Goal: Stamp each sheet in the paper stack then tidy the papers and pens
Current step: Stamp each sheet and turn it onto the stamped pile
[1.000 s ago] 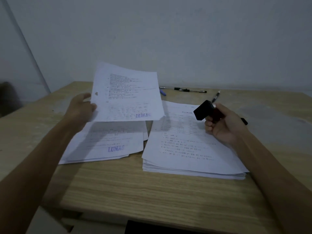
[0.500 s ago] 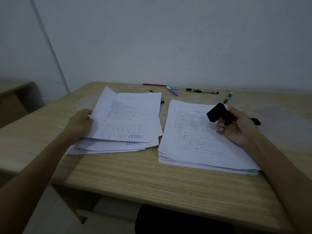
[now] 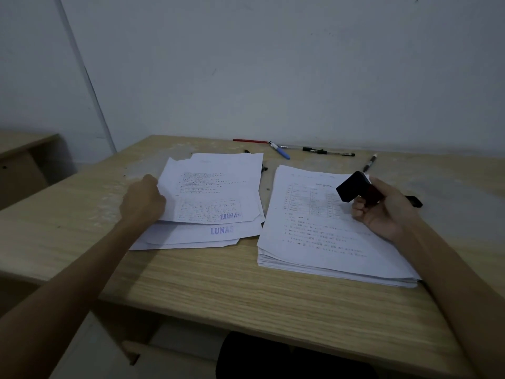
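Gripping stamp (image 3: 352, 186) in right fingers (image 3: 360, 207)

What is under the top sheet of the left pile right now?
Under the top sheet, which the left hand touches, lie more loose sheets; one shows a blue LUNAS stamp. Their upper parts and exact count are covered.

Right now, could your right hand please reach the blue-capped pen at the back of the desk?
Probably not yet: the right hand grips the black stamp, so its fingers are occupied, though nothing blocks the way to the blue-capped pen.
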